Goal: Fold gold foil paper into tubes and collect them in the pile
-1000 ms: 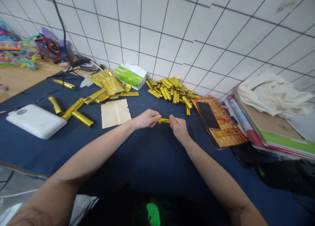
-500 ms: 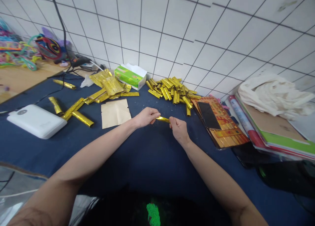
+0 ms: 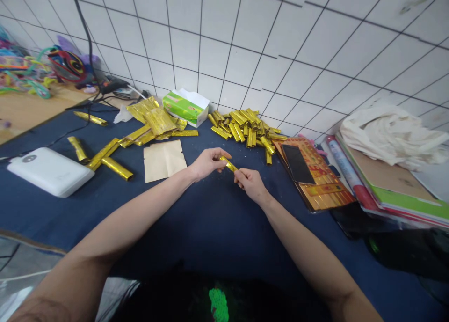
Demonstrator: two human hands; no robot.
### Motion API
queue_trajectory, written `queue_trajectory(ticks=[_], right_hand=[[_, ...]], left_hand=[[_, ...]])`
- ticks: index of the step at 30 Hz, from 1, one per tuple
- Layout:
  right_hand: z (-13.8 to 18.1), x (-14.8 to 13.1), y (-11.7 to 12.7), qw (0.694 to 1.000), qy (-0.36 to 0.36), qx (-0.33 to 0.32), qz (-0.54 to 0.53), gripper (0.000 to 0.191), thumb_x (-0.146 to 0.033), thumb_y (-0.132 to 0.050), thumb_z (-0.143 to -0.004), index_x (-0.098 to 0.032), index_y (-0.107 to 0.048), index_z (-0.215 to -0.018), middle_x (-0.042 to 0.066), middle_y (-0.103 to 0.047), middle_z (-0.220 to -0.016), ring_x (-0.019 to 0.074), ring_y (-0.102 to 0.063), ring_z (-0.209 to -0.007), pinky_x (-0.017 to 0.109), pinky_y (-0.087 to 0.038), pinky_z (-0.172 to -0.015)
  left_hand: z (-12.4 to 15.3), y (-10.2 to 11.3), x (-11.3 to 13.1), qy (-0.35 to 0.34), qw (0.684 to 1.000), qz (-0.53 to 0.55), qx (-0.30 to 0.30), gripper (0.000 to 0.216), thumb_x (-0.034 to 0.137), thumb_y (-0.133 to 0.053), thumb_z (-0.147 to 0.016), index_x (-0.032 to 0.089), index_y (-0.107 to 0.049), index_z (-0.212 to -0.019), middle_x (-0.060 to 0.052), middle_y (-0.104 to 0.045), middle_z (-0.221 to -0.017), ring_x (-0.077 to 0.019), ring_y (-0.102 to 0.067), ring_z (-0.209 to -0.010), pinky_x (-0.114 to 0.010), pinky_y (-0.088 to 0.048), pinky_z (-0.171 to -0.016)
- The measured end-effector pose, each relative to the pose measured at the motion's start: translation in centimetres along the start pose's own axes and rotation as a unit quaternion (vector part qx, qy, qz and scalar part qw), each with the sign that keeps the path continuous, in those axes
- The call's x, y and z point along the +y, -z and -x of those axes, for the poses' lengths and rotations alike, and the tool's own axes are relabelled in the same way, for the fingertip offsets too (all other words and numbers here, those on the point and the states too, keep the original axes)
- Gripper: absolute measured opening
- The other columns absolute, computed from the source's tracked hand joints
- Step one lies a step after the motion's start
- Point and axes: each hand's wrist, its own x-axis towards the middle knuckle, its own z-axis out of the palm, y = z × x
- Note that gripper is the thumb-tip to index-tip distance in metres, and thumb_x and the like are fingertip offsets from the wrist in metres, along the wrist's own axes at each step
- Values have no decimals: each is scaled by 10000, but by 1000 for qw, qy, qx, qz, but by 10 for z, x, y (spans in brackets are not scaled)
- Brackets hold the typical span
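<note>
A small gold foil paper roll (image 3: 228,164) slants between my two hands above the dark blue cloth. My left hand (image 3: 206,164) has its thumb against the upper left end, with the forefinger curved over it. At the lower right end, my right hand (image 3: 250,182) pinches the foil between thumb and fingers. Just beyond lies a heap of finished-looking gold foil rolls (image 3: 245,125) against the wall. To the left of my left hand is a square of tan paper (image 3: 164,161). Flat stacks of gold foil paper (image 3: 157,120) lie behind that square.
A green tissue pack (image 3: 185,107) stands by the tiled wall. On the left are a white power bank-like box (image 3: 51,172) and several longer gold rolls (image 3: 117,168). At right, a black phone (image 3: 298,164) rests on orange-gold printed packs (image 3: 328,191), beside stacked folders (image 3: 396,181).
The gold roll has turned from nearly level to slanting down rightwards. My left fingers have loosened and lifted over its end, while my right hand has shifted slightly left.
</note>
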Motion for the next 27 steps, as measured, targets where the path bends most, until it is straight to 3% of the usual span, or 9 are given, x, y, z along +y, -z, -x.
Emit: queue_trajectory(ticks=[7,11,21,24,27], right_hand=[[6,-1,-10,998,28,49,29,423,-493,-418,-831,-182,-469,-549,-57,-373,-447,73,-308,-414,224,-245,-428],[8,-2,-11,999,22,46,16,435,-509,-403,-835,-186,-464,-550,-60,-345,-441,75,-287,-411,228,-234,-427],[6,-3,-8,998,20,63,-22,440,-489,-431,-829,-181,-454,-516,-56,-348,-443,71,-289,-413,233,-223,-430],[3,1,-4,993,22,107,-44,442,-487,-473,-806,-184,-421,-488,-58,-327,-446,69,-280,-418,234,-210,-426],[-2,6,-1,982,5,172,-76,460,-511,-527,-762,-191,-378,-467,-70,-280,-433,64,-239,-405,236,-183,-409]], left_hand=[[6,-17,-5,74,987,144,6,228,221,-724,-584,95,-582,-708,25,-568,-535,-53,-513,-461,-195,-443,-488],[6,-16,-4,69,988,135,23,236,245,-744,-572,94,-580,-650,24,-567,-515,-41,-485,-428,-175,-411,-440],[2,-2,-2,80,989,123,13,256,320,-615,-735,94,-573,-621,-30,-610,-570,-58,-507,-427,-183,-419,-422],[3,3,2,82,996,33,-28,230,297,-610,-727,98,-575,-616,-18,-591,-541,-52,-496,-417,-168,-399,-416],[6,5,6,100,983,-69,-134,185,264,-590,-725,101,-590,-637,9,-550,-505,-47,-482,-419,-154,-377,-410]])
